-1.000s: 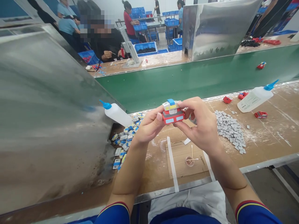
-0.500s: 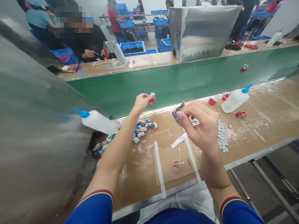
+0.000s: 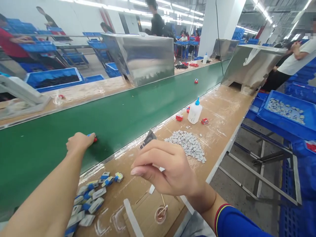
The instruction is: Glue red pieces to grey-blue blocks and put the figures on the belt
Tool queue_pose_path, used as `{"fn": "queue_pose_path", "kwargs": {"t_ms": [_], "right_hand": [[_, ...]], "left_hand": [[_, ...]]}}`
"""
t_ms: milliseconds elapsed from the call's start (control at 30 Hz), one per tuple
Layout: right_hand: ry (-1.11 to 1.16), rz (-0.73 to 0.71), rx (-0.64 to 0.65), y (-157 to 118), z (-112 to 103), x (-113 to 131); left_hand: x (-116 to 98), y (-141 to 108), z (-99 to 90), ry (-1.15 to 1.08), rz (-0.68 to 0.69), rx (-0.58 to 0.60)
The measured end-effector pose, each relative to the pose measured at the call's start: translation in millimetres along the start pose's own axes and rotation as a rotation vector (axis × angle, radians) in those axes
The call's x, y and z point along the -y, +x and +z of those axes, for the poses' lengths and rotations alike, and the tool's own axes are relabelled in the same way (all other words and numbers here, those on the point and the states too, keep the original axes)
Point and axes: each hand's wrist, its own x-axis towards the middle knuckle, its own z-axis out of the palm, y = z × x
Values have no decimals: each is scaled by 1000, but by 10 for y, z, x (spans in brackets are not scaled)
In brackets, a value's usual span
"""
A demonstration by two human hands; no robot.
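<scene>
The left hand (image 3: 78, 144) reaches out over the green belt (image 3: 37, 168). Its fingers are bent a bit and close together. The tips touch one small red and blue piece (image 3: 93, 139) on the belt. The fingers hide most of the piece, so you cannot tell if they pinch it.

The right hand (image 3: 164, 169) is up over the bench (image 3: 222, 108). Its fingers are curled and pressed together, and they hold one dark flat scrap (image 3: 148, 139) that sticks up behind them. The thumb is hidden, so you cannot tell which fingers pinch it.

Near the right hand is a big pile of gray tiles (image 3: 189, 144), too many to count. Past them are one white glue bottle (image 3: 195, 112) with a blue tip and three red pieces (image 3: 179, 117). Below the left hand is a pile of blue and white blocks (image 3: 92, 194), more than a dozen. Near the bottom are one small cup (image 3: 160, 214) and one cardboard sheet (image 3: 145, 217). One blue crate (image 3: 286, 113) of tiles sits off to the right.
</scene>
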Motion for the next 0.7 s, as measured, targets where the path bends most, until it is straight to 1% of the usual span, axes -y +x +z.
{"fn": "queue_pose_path", "kwargs": {"t_ms": [67,100,167,233,333,400,433,500,533,600,700], "right_hand": [[85,18,-20,-10,-58,75],[121,36,-27,-17,-97,114],[177,83,-27,-43,-177,180],[233,201,19,-101,-231,228],[436,430,52,-270,-247,349],[544,540,73,-427,-250,509],[571,574,87,-510,-260,610],[585,611,128,-671,-301,824],[585,619,158,-744,-330,924],[589,615,206,-872,-401,1088],[596,607,233,-1020,-536,1228]], "left_hand": [[11,-137,-143,36,4,-13],[16,-273,-233,34,35,-13],[25,-686,-428,0,118,-13],[19,-1272,-616,-61,204,-24],[-54,-2341,-822,-269,410,-137],[-141,-3034,-885,-359,540,-261],[-189,-3336,-890,-393,596,-324],[-290,-3807,-851,-447,677,-428],[-340,-3969,-809,-468,710,-467],[-436,-4161,-702,-504,762,-529],[-536,-4232,-548,-518,840,-584]]}}
